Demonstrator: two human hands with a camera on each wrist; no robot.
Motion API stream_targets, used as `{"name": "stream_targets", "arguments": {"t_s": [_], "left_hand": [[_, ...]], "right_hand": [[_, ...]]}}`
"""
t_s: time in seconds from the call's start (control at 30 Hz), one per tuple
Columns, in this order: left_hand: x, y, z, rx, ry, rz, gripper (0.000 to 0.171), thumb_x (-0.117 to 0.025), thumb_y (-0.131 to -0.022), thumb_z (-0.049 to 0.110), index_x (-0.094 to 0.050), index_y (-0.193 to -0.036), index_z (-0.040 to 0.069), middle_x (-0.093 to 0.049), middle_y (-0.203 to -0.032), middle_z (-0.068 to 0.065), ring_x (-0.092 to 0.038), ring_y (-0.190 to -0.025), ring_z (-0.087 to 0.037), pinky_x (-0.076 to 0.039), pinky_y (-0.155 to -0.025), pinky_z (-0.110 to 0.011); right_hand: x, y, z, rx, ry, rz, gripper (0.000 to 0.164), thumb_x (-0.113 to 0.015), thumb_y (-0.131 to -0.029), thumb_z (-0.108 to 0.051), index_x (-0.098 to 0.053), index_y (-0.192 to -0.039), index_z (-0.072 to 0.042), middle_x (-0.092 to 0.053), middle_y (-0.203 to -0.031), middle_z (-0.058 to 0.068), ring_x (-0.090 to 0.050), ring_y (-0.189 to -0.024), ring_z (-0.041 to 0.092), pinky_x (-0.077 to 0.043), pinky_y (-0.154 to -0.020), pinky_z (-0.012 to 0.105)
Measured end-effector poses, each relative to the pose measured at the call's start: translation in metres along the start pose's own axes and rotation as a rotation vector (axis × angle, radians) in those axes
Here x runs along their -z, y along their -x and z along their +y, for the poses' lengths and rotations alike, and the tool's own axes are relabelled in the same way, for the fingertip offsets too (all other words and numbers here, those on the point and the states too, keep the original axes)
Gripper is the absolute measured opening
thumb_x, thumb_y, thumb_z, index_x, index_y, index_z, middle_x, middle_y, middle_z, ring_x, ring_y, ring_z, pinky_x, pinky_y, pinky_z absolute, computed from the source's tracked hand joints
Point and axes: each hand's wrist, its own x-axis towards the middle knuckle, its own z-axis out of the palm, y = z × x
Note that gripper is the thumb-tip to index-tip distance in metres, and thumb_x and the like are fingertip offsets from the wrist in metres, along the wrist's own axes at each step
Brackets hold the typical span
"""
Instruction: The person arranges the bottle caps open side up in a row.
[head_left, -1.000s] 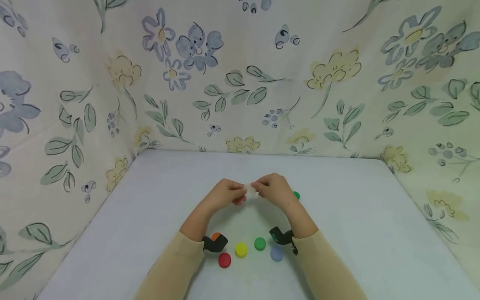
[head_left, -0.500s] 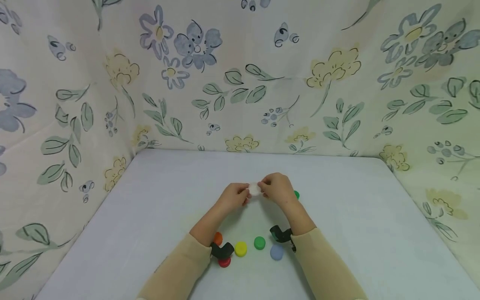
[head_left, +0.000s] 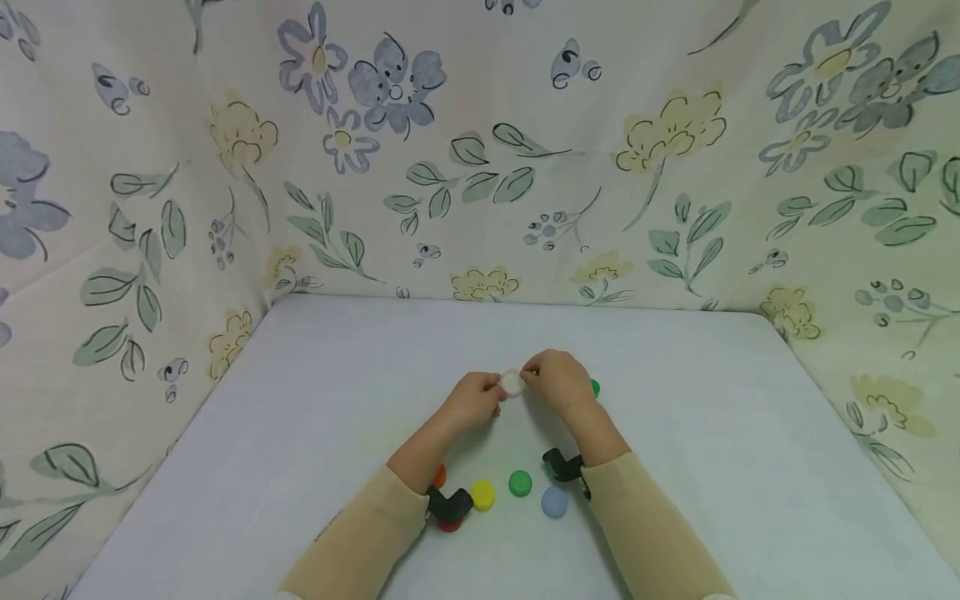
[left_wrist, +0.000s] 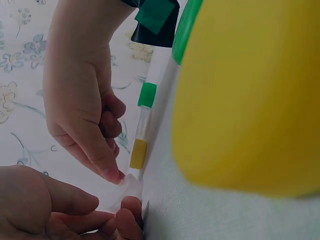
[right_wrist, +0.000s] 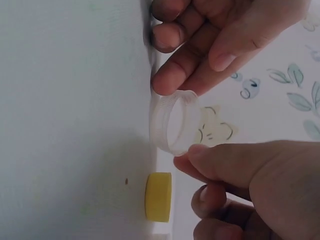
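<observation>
A translucent plastic bottle cap (right_wrist: 175,122), ridged round its side and hollow, stands between the two hands. My right hand (head_left: 558,382) pinches one side of its rim between thumb and forefinger, its other fingers curled in. Opposite, my left hand (head_left: 472,400) has fingertips right at the rim; in the right wrist view its thumb (right_wrist: 225,60) stands apart from the cap. Beyond the hands, the left wrist view shows a green cap (left_wrist: 147,95), a clear one (left_wrist: 143,120) and a yellow one (left_wrist: 138,154) in a row.
Nearer the person on the white table (head_left: 337,358) lie a yellow cap (head_left: 483,496), a green cap (head_left: 520,483), a blue cap (head_left: 554,502), plus an orange cap (head_left: 439,476) and a red cap (head_left: 450,526) partly behind the left wrist's camera (head_left: 450,504). Flowered cloth (head_left: 480,125) surrounds the table.
The left hand has shifted right and slightly toward the person. The translucent cap has moved right too and now shows its round face. The right hand stays almost in place.
</observation>
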Motion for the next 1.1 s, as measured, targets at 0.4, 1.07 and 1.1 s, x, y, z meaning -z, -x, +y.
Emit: {"name": "stream_targets", "arguments": {"t_s": [0.4,1.07,1.1], "left_hand": [[0.001,0.002,0.003,0.045,-0.002,0.014,0.041,-0.051,-0.105,0.005,-0.051,-0.142,-0.013,-0.059,-0.072,-0.006,-0.052,-0.068,-0.015,-0.044,-0.069,-0.026],[0.095,0.061,0.019,-0.054,-0.265,-0.127,0.022,-0.065,-0.102,0.019,-0.079,-0.116,0.009,-0.075,-0.112,-0.003,-0.065,-0.100,-0.018,-0.053,-0.092,-0.047],[0.097,0.066,0.018,-0.035,-0.301,-0.138,0.021,-0.066,-0.101,0.017,-0.079,-0.114,0.008,-0.075,-0.111,-0.002,-0.065,-0.099,-0.017,-0.054,-0.091,-0.046]], "right_hand": [[0.006,0.001,0.003,0.050,0.052,-0.059,0.022,-0.063,-0.103,-0.021,-0.079,-0.114,-0.008,-0.072,-0.120,0.010,-0.063,-0.119,0.032,-0.049,-0.100,0.050],[0.007,0.043,-0.061,0.327,-0.226,-0.373,0.032,-0.075,-0.096,-0.021,-0.072,-0.125,-0.007,-0.071,-0.106,-0.001,-0.065,-0.095,0.017,-0.056,-0.084,0.034],[0.004,0.046,-0.064,0.342,-0.228,-0.403,0.032,-0.076,-0.095,-0.020,-0.073,-0.124,-0.007,-0.072,-0.106,-0.001,-0.066,-0.095,0.016,-0.056,-0.084,0.033]]}}
